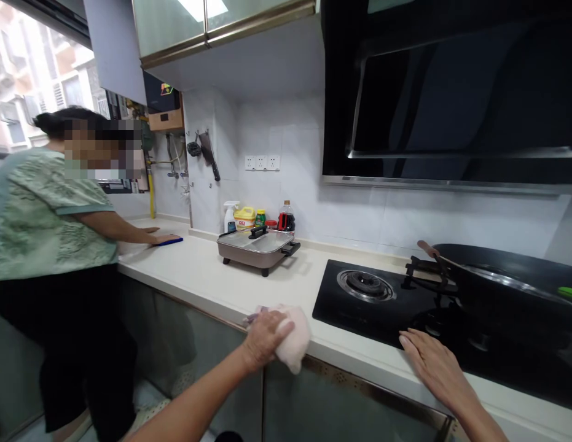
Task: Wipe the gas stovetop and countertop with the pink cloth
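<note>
Near the counter's front edge, my left hand (pixel 267 336) is closed on a pale pink cloth (pixel 295 341). The cloth lies bunched on the white counter (pixel 207 294), and part of it hangs over the edge. My right hand (pixel 433 362) rests flat with its fingers stretched out, at the front edge of the black gas stove (pixel 359 319), holding nothing. Behind my left hand stands a brown electric pan (pixel 244 250) on short feet with a glass lid (pixel 255 233).
A large black wok (pixel 497 301) sits on the right burner. Against the wall are a spray bottle (pixel 230 216), a yellow jug (pixel 245 218) and a dark sauce bottle (pixel 286 218). At left, a co-worker (pixel 55 215) presses a blue cloth (pixel 170 240) on the counter. A range hood (pixel 451 110) overhangs the stove.
</note>
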A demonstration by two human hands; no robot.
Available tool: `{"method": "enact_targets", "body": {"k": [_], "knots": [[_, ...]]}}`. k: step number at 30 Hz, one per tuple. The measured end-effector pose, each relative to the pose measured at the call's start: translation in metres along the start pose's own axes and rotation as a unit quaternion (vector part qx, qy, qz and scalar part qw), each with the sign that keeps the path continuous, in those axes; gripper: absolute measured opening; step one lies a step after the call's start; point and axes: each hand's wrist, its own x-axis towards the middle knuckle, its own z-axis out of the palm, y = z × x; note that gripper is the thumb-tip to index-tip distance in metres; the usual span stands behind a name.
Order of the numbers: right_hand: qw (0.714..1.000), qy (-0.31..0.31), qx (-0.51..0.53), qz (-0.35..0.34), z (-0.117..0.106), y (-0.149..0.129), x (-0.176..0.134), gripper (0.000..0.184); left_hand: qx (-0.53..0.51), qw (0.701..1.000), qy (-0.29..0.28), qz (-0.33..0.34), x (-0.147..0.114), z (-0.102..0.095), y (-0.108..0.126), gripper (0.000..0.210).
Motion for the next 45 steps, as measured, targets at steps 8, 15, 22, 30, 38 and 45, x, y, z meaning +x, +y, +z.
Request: {"method": "enact_targets", "body": {"k": [8,15,22,30,38,45], "knots": [[1.0,0.006,0.002,0.002,0.0,-0.005,-0.001,0.066,0.038,0.999,-0.019,-0.029,-0.056,-0.05,-0.116,0.06],[0.999,0.032,-0.016,-0.018,0.004,-0.007,0.0,0.059,0.094,0.988,-0.032,-0.122,-0.061,-0.058,-0.117,0.071],[0.999,0.041,-0.003,-0.013,0.001,-0.012,-0.001,0.061,0.114,0.973,-0.137,-0.15,0.0,-0.057,-0.019,0.079],[0.995,0.071,0.072,-0.018,0.001,-0.005,0.004,0.055,0.042,0.996,-0.057,-0.048,0.081,0.008,0.128,0.064],[0.96,0.148,0.217,-0.097,-0.003,-0.074,-0.038,0.038,0.04,0.999,0.006,-0.012,0.13,0.043,0.213,0.035],[0.965,0.179,0.044,-0.185,0.04,-0.096,-0.058,0.067,-0.106,0.991,-0.022,0.076,0.113,0.018,0.183,0.075]]}}
